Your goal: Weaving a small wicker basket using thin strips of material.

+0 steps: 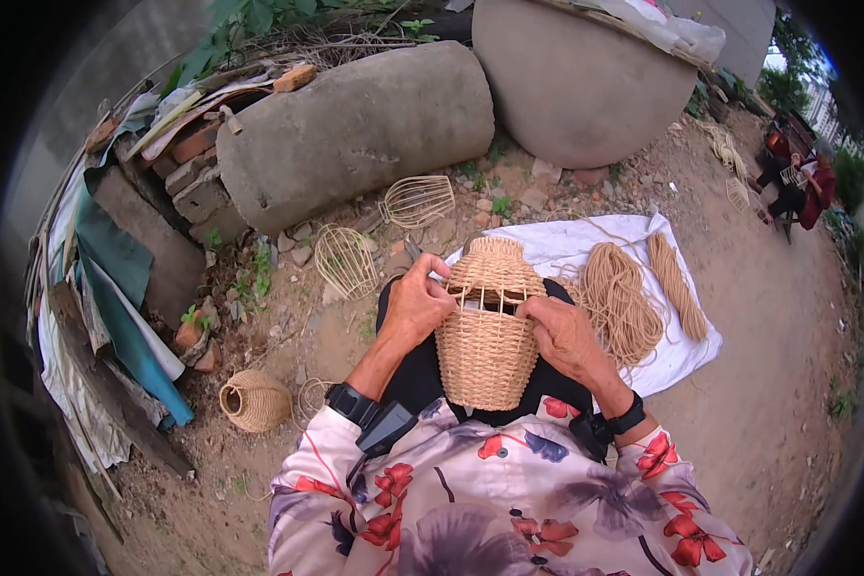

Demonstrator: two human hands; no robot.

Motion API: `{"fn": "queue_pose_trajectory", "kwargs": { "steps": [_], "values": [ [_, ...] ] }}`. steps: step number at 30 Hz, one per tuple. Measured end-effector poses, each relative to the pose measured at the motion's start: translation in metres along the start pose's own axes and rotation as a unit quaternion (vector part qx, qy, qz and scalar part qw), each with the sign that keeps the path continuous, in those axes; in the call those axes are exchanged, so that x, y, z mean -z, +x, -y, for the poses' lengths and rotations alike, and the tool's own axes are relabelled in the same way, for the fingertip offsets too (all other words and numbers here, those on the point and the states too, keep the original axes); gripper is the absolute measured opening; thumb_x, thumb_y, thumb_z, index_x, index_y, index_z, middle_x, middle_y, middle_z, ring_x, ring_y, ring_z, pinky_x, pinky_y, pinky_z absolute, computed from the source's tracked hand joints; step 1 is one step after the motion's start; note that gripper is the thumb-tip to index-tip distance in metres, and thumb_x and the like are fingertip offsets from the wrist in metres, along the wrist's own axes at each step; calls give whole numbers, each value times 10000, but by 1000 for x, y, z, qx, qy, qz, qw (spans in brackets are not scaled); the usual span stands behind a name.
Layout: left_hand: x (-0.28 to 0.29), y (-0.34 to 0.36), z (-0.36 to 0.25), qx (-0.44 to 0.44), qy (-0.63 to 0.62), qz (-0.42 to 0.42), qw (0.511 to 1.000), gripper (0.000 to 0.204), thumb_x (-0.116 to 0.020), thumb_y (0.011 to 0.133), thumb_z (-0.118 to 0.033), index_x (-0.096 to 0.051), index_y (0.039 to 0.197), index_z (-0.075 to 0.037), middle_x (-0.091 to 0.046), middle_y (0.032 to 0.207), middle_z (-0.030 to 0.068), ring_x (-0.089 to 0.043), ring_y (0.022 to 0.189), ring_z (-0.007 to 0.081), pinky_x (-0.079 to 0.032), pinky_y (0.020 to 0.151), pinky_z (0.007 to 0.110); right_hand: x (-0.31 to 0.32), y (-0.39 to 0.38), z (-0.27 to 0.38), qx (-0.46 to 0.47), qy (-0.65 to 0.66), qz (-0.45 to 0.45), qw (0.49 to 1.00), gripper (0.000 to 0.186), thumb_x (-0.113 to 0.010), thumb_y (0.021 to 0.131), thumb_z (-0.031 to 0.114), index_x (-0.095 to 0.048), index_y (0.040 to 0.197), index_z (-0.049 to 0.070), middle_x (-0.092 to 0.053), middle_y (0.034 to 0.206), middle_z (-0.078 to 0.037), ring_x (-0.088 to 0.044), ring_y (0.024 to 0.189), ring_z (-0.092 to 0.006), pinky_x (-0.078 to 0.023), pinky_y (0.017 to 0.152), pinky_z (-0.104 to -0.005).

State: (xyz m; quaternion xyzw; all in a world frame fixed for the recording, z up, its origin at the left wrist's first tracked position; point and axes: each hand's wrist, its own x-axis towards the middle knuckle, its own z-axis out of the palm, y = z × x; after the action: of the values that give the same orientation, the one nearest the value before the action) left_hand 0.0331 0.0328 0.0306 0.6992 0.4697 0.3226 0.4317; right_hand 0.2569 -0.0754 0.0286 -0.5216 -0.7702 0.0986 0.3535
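Observation:
A tan woven basket rests in my lap, its narrow neck pointing away from me. Between its woven body and its woven shoulder runs an open gap where bare ribs show. My left hand pinches the left edge at this gap, thumb and forefinger pressed together. On the opposite edge, my right hand is closed with its fingertips at the gap. Whether a strand lies in the fingers of either hand is too small to tell. Both hands steady the basket from its two sides.
Right of my knees, a white sheet bears a loose bundle of cord and a twisted hank. Bare rib frames and a small woven basket lie left. Beyond are a concrete cylinder and a seated person.

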Motion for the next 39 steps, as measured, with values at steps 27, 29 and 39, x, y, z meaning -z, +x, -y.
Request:
{"fn": "queue_pose_trajectory", "kwargs": {
  "steps": [27, 29, 39],
  "values": [
    [-11, -35, -8, -69, -11, -75, 995, 266, -619, 863, -94, -607, 1125, -50, -658, 873, 54, -577, 687, 112, -492, 654, 269, -22, 9, -111, -121, 10, -24, 992, 250, -462, 733, -9, -634, 914, 3, -627, 897, -179, -561, 931, -361, -448, 822, -434],
    [-23, -37, -18, -68, 8, -53, 996, 271, -615, 870, -108, -605, 1133, -44, -683, 904, 63, -586, 700, 98, -493, 653, 270, -18, 8, -108, -137, 39, -18, 990, 247, -463, 734, -3, -626, 919, -2, -635, 904, -183, -574, 922, -362, -455, 815, -428],
    [-2, -40, -8, 52, -265, -2, 963, 210, -659, 888, -207, -564, 1045, -105, -613, 734, -33, -465, 555, 11, -320, 467, 166, 9, 1, -69, -224, 416, -9, 882, 138, -516, 895, 137, -610, 966, 65, -624, 907, -19, -575, 773, -99, -464, 667, -239]
  ]
}}
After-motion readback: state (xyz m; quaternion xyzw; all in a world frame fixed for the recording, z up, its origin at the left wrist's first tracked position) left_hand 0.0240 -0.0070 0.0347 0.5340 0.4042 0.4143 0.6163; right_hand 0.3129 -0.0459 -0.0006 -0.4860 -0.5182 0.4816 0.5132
